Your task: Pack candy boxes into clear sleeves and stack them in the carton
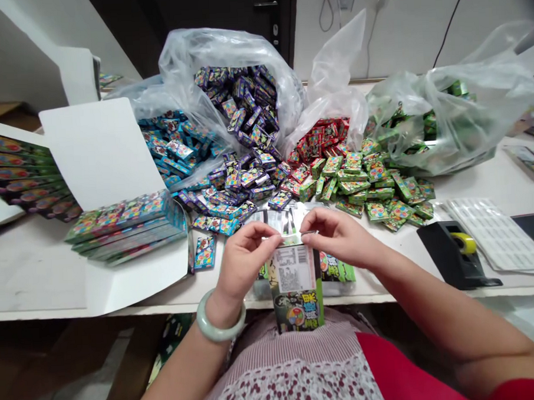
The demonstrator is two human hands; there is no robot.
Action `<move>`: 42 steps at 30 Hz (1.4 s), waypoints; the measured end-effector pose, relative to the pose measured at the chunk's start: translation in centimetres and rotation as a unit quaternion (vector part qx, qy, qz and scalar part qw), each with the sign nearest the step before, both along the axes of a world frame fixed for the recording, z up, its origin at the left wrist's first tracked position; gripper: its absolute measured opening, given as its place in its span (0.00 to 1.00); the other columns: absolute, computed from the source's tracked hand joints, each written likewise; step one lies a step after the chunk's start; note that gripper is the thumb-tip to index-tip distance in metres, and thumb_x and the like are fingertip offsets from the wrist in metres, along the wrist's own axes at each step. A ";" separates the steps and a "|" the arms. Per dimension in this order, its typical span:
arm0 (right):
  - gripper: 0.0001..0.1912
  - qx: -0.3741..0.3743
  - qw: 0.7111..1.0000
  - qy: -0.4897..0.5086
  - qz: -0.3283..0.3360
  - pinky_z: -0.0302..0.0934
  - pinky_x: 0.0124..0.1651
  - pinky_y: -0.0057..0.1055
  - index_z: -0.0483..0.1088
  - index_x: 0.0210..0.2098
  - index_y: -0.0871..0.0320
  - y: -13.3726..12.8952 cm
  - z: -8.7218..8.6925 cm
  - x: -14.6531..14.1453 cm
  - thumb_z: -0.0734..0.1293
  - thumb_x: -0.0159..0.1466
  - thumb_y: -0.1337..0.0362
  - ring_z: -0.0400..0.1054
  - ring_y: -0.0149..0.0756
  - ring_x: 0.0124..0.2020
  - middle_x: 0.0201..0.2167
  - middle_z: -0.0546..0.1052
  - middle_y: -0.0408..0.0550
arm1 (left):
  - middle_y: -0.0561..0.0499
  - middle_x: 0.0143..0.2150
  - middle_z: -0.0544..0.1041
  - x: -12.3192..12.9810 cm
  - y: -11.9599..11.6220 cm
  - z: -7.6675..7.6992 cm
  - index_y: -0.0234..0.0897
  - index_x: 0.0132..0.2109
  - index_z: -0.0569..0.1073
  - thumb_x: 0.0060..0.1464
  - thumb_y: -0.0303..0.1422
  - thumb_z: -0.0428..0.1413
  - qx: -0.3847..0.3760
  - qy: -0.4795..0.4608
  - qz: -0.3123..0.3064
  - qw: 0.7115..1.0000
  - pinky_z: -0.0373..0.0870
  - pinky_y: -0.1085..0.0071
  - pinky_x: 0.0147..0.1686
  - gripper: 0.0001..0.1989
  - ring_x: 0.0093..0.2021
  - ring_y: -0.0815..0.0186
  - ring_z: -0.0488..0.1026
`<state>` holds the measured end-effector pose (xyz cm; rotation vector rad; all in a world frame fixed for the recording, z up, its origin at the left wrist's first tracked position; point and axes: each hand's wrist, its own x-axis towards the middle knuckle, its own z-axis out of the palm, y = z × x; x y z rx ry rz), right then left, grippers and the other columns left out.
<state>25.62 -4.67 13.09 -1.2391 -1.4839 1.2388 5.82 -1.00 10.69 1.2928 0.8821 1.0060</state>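
Note:
A printed packet (pixel 297 281) with a white barcode label hangs over the table's front edge, its lower end against the striped apron. My left hand (pixel 250 257), with a pale green bangle at the wrist, pinches the packet's clear top edge at its left corner. At the right corner of the same edge, my right hand (pixel 334 235) pinches with thumb and index finger. Beneath and beside the packet lie more green-and-black packets (pixel 338 267) on the table. A single blue box (pixel 205 252) lies left of my left hand.
Plastic bags spill blue (pixel 171 139), purple (pixel 249 106), red (pixel 321 137) and green boxes (pixel 358 175) behind my hands. An open white carton (pixel 101 148) with stacked boxes (pixel 126 227) stands left. A black tape dispenser (pixel 450 257) and label sheets (pixel 498 231) lie right.

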 end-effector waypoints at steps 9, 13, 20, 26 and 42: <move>0.06 0.024 0.998 -0.040 0.040 0.63 0.35 0.31 0.70 0.34 0.58 -0.9 -0.2 0.9 0.66 0.63 0.62 0.68 0.33 0.35 0.35 0.74 0.48 | 0.49 0.39 0.79 -1.9 -0.1 0.0 0.40 0.36 0.78 0.55 0.27 0.58 0.104 -0.001 -0.107 0.989 0.74 0.68 0.45 0.04 0.43 0.66 0.75; 0.03 0.139 0.988 -0.068 0.016 0.64 0.41 0.34 0.69 0.38 0.55 -2.1 -1.4 0.5 0.66 0.64 0.65 0.68 0.36 0.42 0.40 0.73 0.48 | 0.49 0.39 0.78 -2.0 -0.7 -0.6 0.41 0.37 0.77 0.53 0.26 0.59 0.113 0.006 -0.088 0.990 0.75 0.66 0.45 0.05 0.43 0.65 0.75; 0.03 0.204 0.974 -0.095 -0.041 0.62 0.45 0.35 0.67 0.38 0.56 -2.6 -2.7 -0.3 0.63 0.65 0.69 0.67 0.35 0.43 0.39 0.71 0.48 | 0.49 0.39 0.75 -1.2 -1.1 -1.0 0.40 0.43 0.74 0.57 0.28 0.57 0.121 0.045 -0.069 0.989 0.72 0.73 0.41 0.07 0.41 0.68 0.73; 0.02 0.198 0.974 -0.087 -0.062 0.64 0.45 0.34 0.66 0.36 0.56 -2.5 -2.2 -1.0 0.63 0.64 0.68 0.67 0.34 0.41 0.37 0.72 0.48 | 0.52 0.39 0.75 -1.0 -0.5 -1.6 0.42 0.38 0.74 0.57 0.29 0.56 0.135 0.067 -0.058 0.987 0.70 0.73 0.44 0.04 0.43 0.67 0.72; 0.06 -0.152 0.863 -0.385 -0.291 0.59 0.43 0.33 0.75 0.33 0.60 -5.0 -11.5 15.5 0.66 0.62 0.65 0.69 0.41 0.40 0.38 0.74 0.54 | 0.54 0.38 0.77 0.8 0.9 -2.7 0.43 0.34 0.75 0.52 0.33 0.60 0.145 0.148 0.002 0.978 0.72 0.68 0.42 0.01 0.41 0.64 0.73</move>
